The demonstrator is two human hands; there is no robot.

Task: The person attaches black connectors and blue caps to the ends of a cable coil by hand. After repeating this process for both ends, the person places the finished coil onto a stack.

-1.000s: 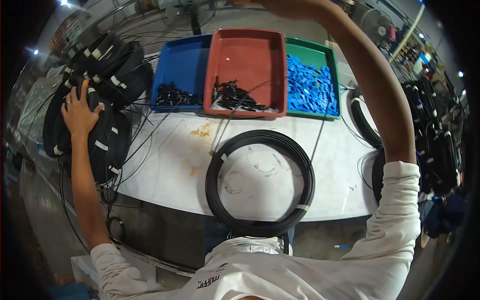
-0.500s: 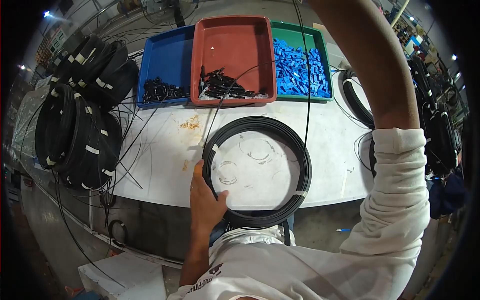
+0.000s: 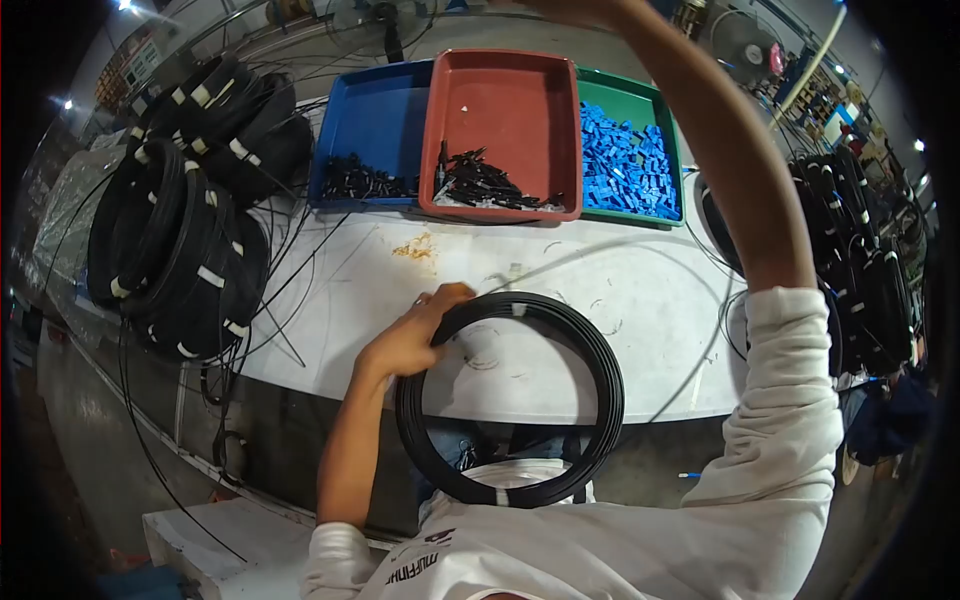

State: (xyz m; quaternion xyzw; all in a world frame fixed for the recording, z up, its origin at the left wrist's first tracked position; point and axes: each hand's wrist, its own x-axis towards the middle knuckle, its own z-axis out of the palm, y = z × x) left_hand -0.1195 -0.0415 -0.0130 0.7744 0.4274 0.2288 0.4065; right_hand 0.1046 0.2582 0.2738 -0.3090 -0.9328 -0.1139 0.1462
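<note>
My left hand (image 3: 412, 335) is wrapped round the upper left side of a black cable coil (image 3: 610, 385). Bits of white tape bind the coil at its top and bottom. Its upper part lies over the white table (image 3: 660, 370), while the lower part overhangs the front edge against my shirt. My right arm reaches up and forward past the trays; my right hand (image 3: 580, 8) is at the top edge of the view, mostly cut off and blurred, and what it holds cannot be made out. A blurred strand of cable arcs over the table right of the coil.
Behind the coil stand a blue tray (image 3: 375, 100) and a red tray (image 3: 505, 90), both with black parts, and a green tray (image 3: 625, 90) with blue parts. Taped black coils are heaped at left (image 3: 190, 250) and right (image 3: 860, 260). Loose cable ends hang at the left.
The coil has turned, its tape marks now at top and bottom. My left hand has moved up along its rim. My right hand has come into view at the top; the upright cable strand is gone.
</note>
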